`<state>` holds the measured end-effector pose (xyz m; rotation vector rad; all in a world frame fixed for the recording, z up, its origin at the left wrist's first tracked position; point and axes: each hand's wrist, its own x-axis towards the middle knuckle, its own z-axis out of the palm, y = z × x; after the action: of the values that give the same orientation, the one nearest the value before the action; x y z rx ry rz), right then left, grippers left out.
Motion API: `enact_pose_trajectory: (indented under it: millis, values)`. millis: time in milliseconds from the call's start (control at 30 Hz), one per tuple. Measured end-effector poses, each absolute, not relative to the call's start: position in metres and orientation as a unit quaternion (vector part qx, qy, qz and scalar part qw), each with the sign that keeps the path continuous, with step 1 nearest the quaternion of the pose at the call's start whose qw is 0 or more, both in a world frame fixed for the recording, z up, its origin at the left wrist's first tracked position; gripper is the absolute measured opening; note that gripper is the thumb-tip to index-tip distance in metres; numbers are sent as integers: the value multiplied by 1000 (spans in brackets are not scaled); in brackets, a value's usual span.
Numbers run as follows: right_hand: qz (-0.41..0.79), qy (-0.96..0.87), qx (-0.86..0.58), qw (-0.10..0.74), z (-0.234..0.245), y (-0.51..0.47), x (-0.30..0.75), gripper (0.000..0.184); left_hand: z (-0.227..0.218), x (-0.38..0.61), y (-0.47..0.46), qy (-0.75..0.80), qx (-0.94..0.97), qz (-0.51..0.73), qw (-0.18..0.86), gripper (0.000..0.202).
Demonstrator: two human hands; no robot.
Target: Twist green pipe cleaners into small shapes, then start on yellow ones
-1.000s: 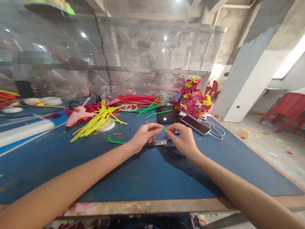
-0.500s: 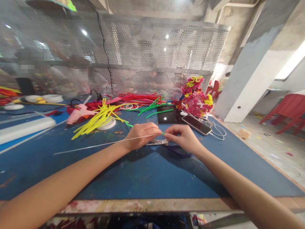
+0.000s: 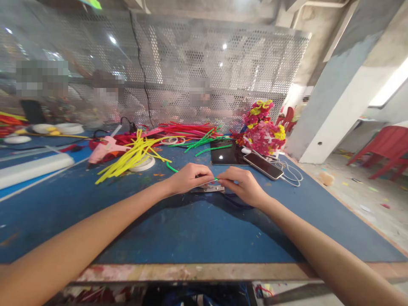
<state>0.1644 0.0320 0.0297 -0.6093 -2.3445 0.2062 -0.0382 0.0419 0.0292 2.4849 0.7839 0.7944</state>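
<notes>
Green stem (image 3: 216,179), one, clamped in left fingers (image 3: 205,170) and right fingers (image 3: 225,175), near one pair of scissors (image 3: 210,188)

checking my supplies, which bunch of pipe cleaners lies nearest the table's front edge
The yellow bunch beside the pink glue gun; the red bunch and green bunch lie farther back, toward the perforated metal panel.

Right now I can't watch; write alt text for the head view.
The left hand and right hand pinch a green pipe cleaner near partly hidden scissors on a blue tabletop. Beyond are yellow pipe cleaners and a pink glue gun to the left, a smartphone and a pink flower arrangement to the right.
</notes>
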Motion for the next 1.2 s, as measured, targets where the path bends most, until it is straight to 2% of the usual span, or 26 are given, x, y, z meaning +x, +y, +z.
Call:
enact_pose_trajectory:
  millis: [100,200,300,433,500,533,600,700,833,1000,1100,1200]
  values:
    - [78,-915,-200,342,32,34,166,15,32,-38,41,296,853,268,337,36]
    - [41,-936,-182,300,34,34,168,19,37,-38,40,283,867,228,341,27]
    - [-2,-941,-201,271,34,33,168,22,40,-38,36,276,913,239,181,20]
    - [-9,-912,-281,299,33,26,163,21,39,-36,28,265,916,255,-159,16]
    - [11,-886,-336,318,33,21,159,21,35,-35,24,261,881,267,-291,18]
    - [21,-874,-361,326,33,18,157,21,33,-34,22,260,865,278,-327,18]
    - [33,-851,-402,337,33,14,154,22,28,-31,21,265,850,309,-335,18]
    - [26,-822,-444,356,32,11,152,22,22,-22,21,291,847,386,-220,18]
    - [30,-794,-455,403,31,11,153,22,15,-9,19,355,791,494,70,18]
    - [149,-768,-402,474,32,13,153,20,12,-7,26,357,712,483,364,24]
    - [196,-792,-350,460,34,17,156,19,17,-17,37,321,721,425,443,22]
    - [198,-835,-301,416,37,21,161,17,25,-30,46,299,760,358,452,19]
